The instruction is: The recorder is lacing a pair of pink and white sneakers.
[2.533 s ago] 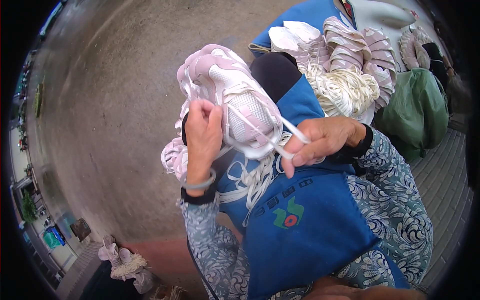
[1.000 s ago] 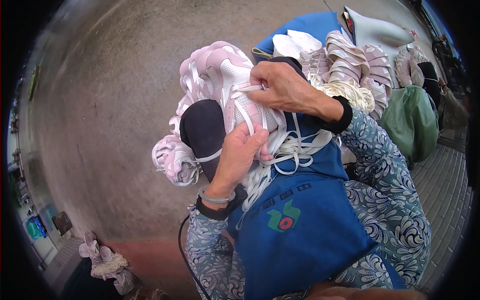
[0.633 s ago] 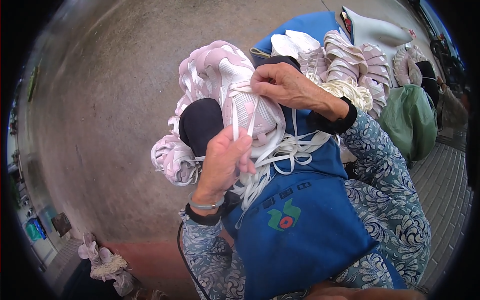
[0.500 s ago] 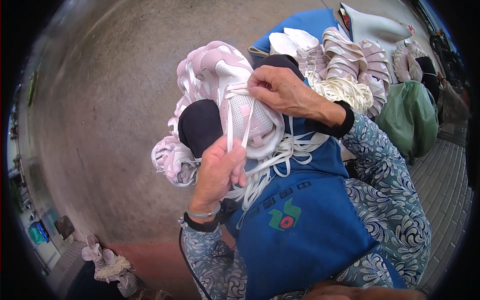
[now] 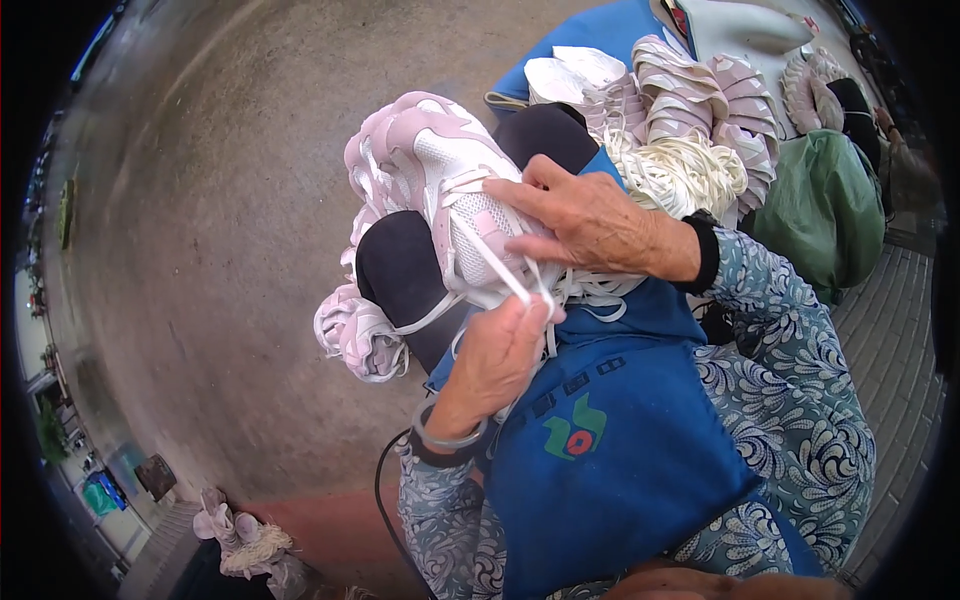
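"Quick Q: where's the shoe top (image 5: 475,215)?"

"On my lap, btwn my left knee (image 5: 400,265) and my right knee (image 5: 548,135). It's pink & white and looks soft."

"What's ur L hand (image 5: 505,345) up to?"

"Thumb & finger are pinched on the white lace (image 5: 495,262), just off the near end of the shoe top."

"And R hand (image 5: 605,215)?"

"Spread out. Pointer finger's on the shoe top by the lace rows, thumb's well away from it. Can't tell if that tip is on lace or cloth."

"How do u do this bit well?"

"I'd pull slow w/ L and press lightly w/ R, b/c a soft thing can slip or fold. Lace should lie flat, no twists. I'd chk both sides are abt even too."

"Anything to watch?"

"Yep. Loose laces (image 5: 602,287) are heaped by my blue apron (image 5: 620,480), near my fingers. They might snag, so I'd keep mine clear. No big yanks, or the rows could bunch up."
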The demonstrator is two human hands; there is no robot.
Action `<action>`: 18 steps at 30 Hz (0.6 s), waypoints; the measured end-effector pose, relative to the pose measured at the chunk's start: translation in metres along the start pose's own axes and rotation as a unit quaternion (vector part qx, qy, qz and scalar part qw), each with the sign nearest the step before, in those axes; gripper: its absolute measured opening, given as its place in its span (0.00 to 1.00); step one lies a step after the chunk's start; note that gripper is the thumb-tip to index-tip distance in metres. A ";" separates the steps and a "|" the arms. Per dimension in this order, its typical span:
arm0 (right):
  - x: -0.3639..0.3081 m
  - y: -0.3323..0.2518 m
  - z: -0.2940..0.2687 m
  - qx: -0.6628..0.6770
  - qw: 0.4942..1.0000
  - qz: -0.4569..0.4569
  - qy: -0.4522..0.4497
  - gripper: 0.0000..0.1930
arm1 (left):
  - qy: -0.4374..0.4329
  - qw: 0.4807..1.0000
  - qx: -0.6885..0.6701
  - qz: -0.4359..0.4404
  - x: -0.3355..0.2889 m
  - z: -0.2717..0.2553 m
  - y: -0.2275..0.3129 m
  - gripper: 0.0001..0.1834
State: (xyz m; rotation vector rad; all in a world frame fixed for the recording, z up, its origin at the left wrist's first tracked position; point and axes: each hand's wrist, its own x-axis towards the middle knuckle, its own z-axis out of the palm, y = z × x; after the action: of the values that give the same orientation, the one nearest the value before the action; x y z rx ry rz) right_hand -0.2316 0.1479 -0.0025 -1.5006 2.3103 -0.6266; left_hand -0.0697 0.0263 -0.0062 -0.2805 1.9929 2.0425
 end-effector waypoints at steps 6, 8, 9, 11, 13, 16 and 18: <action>-0.009 -0.009 0.015 -0.019 0.996 0.090 -0.017 0.28 | 0.140 0.957 -0.255 0.000 -0.033 -0.033 -0.007 0.12; 0.000 -0.001 0.024 0.000 0.997 0.075 0.010 0.26 | 0.136 0.941 -0.310 0.009 -0.035 -0.036 -0.001 0.13; 0.001 0.001 0.025 0.001 0.997 0.075 0.013 0.26 | 0.136 0.942 -0.308 0.009 -0.035 -0.036 0.001 0.13; 0.002 0.004 0.027 -0.001 0.999 0.053 0.011 0.25 | 0.117 0.975 -0.189 -0.028 -0.036 -0.032 0.003 0.14; -0.001 0.001 0.022 0.000 0.998 0.059 0.016 0.25 | 0.109 0.986 -0.121 -0.022 -0.036 -0.028 0.007 0.15; -0.009 0.000 0.008 0.019 0.998 0.060 0.022 0.26 | 0.058 0.996 -0.065 -0.013 -0.040 -0.023 0.018 0.15; -0.017 0.004 0.004 0.036 0.997 0.058 0.027 0.27 | 0.040 0.998 -0.046 -0.012 -0.043 -0.017 0.021 0.16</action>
State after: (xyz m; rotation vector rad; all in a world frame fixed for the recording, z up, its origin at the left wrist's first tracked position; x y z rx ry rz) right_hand -0.2262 0.1643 -0.0078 -1.3223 2.3682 -0.7204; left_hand -0.0367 0.0068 0.0266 -0.4095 1.9339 2.1446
